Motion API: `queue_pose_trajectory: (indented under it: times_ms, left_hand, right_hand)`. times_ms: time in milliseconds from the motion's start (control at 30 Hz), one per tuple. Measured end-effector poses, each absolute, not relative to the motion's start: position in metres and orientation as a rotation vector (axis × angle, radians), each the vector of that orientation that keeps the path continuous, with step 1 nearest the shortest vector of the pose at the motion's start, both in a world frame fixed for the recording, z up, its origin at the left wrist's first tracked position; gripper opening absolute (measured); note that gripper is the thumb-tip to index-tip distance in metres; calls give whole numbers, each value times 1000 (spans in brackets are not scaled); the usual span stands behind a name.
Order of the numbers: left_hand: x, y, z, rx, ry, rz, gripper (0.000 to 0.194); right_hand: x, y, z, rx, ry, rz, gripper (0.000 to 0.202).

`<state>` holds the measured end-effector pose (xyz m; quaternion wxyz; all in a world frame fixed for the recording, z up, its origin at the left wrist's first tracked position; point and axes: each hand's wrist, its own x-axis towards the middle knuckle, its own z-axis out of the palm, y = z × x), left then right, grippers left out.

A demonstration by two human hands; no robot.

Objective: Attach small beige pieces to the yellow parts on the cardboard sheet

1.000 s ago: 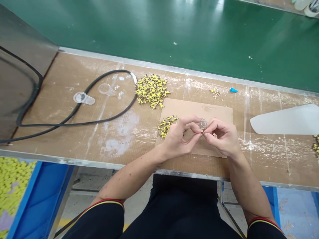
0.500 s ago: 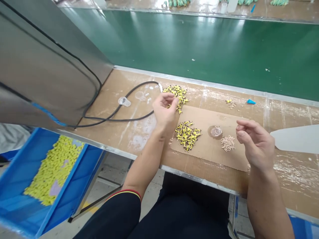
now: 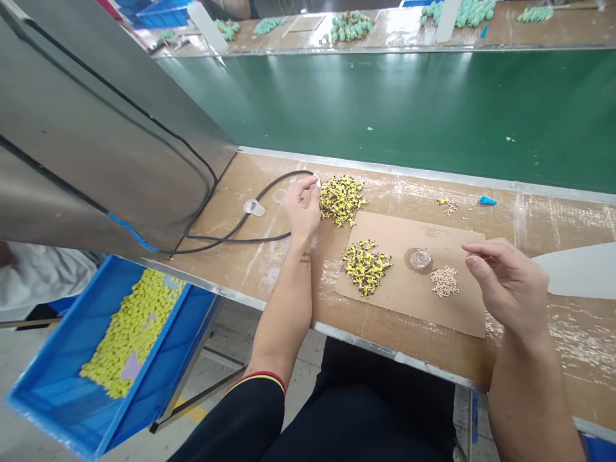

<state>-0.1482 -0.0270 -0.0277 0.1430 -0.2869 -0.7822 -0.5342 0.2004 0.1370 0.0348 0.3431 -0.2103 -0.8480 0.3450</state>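
My left hand (image 3: pixel 303 208) is just left of the far pile of small yellow-and-black figures (image 3: pixel 344 199), thumb and forefinger slightly apart, with nothing visible between them. Over the right part of a cardboard sheet (image 3: pixel 409 305) is my right hand (image 3: pixel 507 282), its thumb and forefinger tips close together; whatever they pinch is too small to make out. A second pile of yellow-and-black figures (image 3: pixel 366 268) lies on the cardboard's left side. Nearer my right hand are a small round clear dish (image 3: pixel 420 259) and a heap of tiny pale pieces (image 3: pixel 444 282).
A black cable (image 3: pixel 231 239) loops beside a clear plastic cup (image 3: pixel 253 207). At the back right lies a blue cone-shaped cap (image 3: pixel 487 201). The green belt (image 3: pixel 385 115) runs behind the table. Low on the left, a blue bin (image 3: pixel 52 391) holds yellow pieces; a metal cabinet (image 3: pixel 120 128) stands above.
My left hand has moved from over the far pile to its left side, uncovering the figures. My right hand has shifted slightly right. The view has tilted up a little.
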Motion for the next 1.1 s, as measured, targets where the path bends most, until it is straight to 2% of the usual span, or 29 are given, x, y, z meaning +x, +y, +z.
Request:
queue_pose_trajectory:
  times_ms: [100, 167, 233, 333, 467, 600, 833, 1100]
  left_hand:
    - [-136, -36, -9, -1028, -2167, -1596, 22]
    - [-120, -38, 3, -1410, -2207, -1557, 18]
    - [-103, -37, 12, -1889, -2328, -1318, 18]
    - [-82, -31, 17, -2333, -2403, -930, 28]
    - [-68, -24, 14, -2575, -2384, -768, 33]
    - [-64, -23, 14, -2689, -2349, -717, 33]
    - [-63, -23, 8, -2611, -2315, -801, 39]
    - [-71, -25, 3, -2388, -2438, -715, 22]
  right_hand:
    - [209, 150, 34, -636, -2271, 713, 11]
    - [213, 158, 32, -686, -2378, 656, 14]
    - [216, 164, 28, -701, -2517, 672, 16]
    - [217, 168, 23, -660, -2722, 751, 14]
    - [215, 166, 17, -648, -2873, 732, 21]
    - [216, 168, 13, -676, -2908, 699, 31]
    - [215, 173, 9, -667, -2905, 759, 17]
    - [211, 169, 12, -682, -2945, 723, 16]
